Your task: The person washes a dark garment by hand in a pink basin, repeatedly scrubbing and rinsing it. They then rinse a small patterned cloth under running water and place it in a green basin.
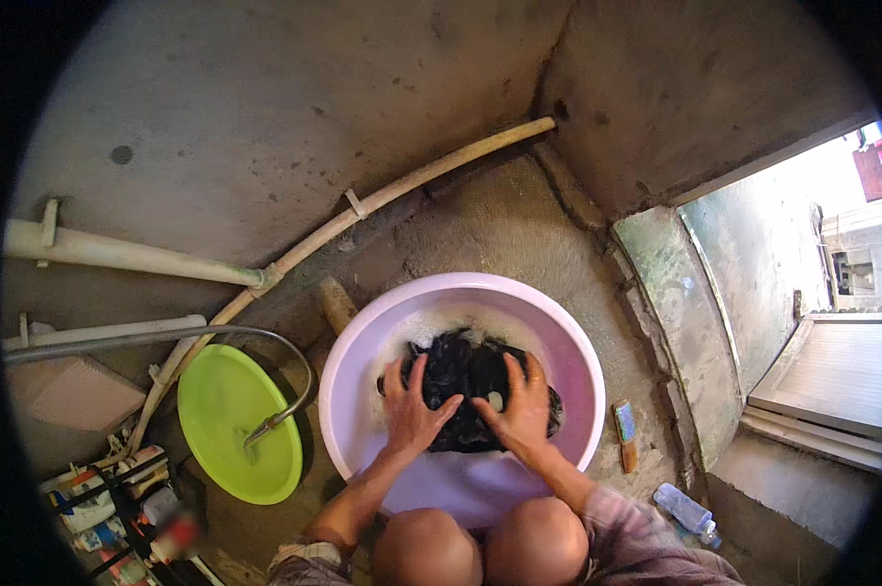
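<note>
A large pale purple plastic basin (467,280) stands on the floor in front of my knees. Dark wet cloth (459,373) lies in it, with whitish suds around its far side. My left hand (415,406) is over the left part of the cloth, fingers spread and thumb pointing inward. Over the right part is my right hand (518,406), likewise spread, its thumb close to the left one. A small pale patch (495,401) shows on the cloth beside the right hand; what it is I cannot tell. Neither hand visibly grips the cloth.
To the left, a green basin (217,410) has a metal-sheathed hose (294,351) ending over it. A rack of bottles (130,505) stands at lower left. On the right lie a scrub brush (624,436) and a plastic bottle (684,509). Pipes (412,179) follow the wall.
</note>
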